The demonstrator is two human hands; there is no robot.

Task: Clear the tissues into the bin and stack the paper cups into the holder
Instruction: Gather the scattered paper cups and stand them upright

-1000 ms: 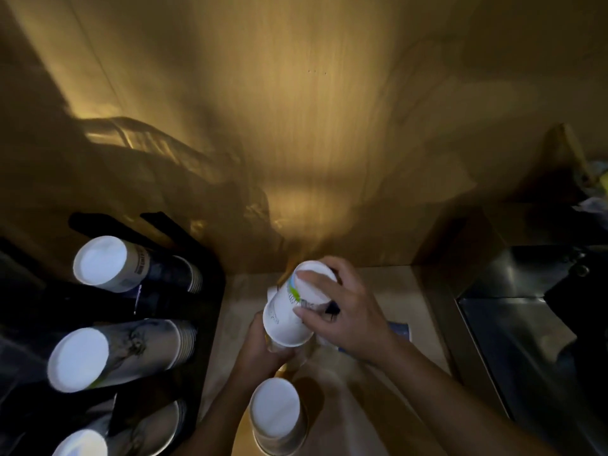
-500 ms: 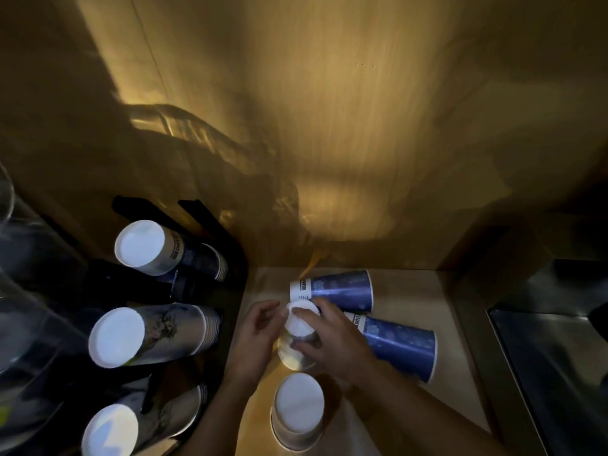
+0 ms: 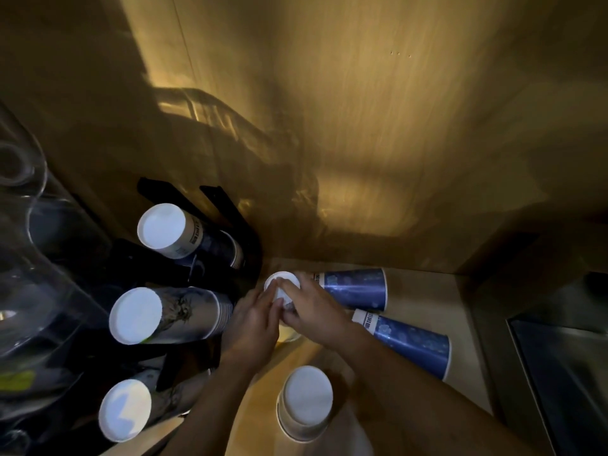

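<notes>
Both hands, left (image 3: 255,324) & right (image 3: 316,311), grip closed on upturned white cup (image 3: 282,287), counter (image 3: 421,307) centre, just right of holder (image 3: 230,222). Keep cup axis w/ stack; seat squarely, don't crush.

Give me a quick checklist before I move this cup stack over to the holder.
1. Both hands on the cup stack: left hand and right hand grip it, ok.
2. Free slot in the black holder: cannot tell; three visible slots hold cups.
3. Loose cups left: two blue cups lie on the counter, not ok.
4. Upside-down stack nearby: upright, ok.
5. Tissues cleared: none visible, cannot tell.
</notes>
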